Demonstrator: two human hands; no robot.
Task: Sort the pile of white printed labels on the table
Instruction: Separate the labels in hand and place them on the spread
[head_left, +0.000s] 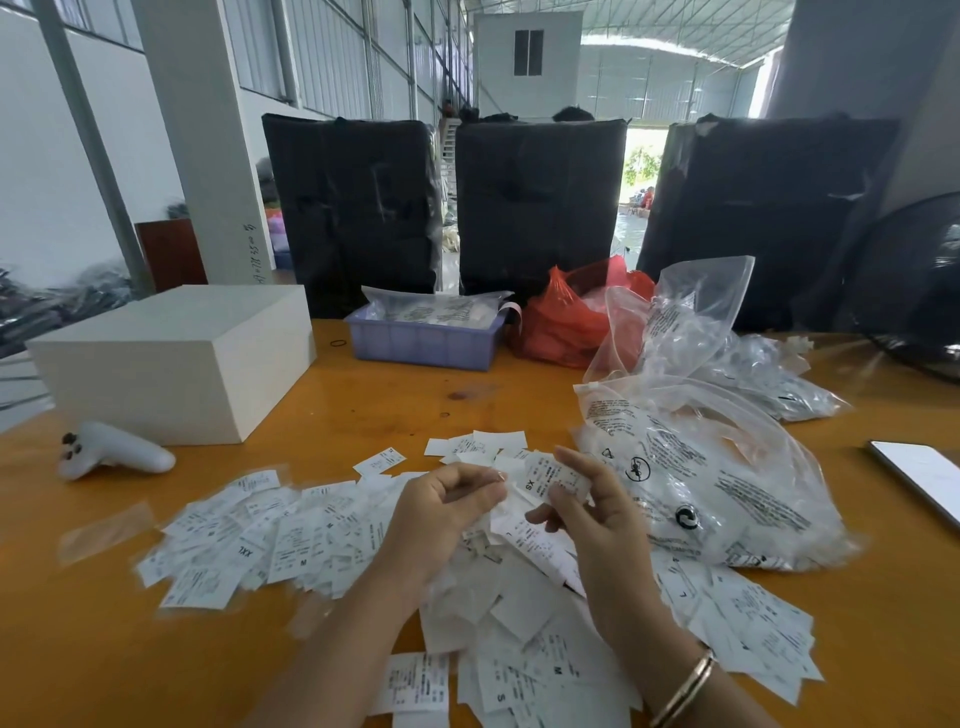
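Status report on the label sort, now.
Right hand pinches an XS label; left hand curled beside it, grip unclear. Label pile lies loose, unsorted. Clear plastic bags crowd the pile's right edge.

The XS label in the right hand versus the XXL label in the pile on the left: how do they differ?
The XS label is lifted off the table, pinched by the right hand; the XXL label lies flat in the pile of labels, untouched. The XS label stands tilted toward the camera; the XXL label reads upside down. Both are small white printed labels with a bold size mark.
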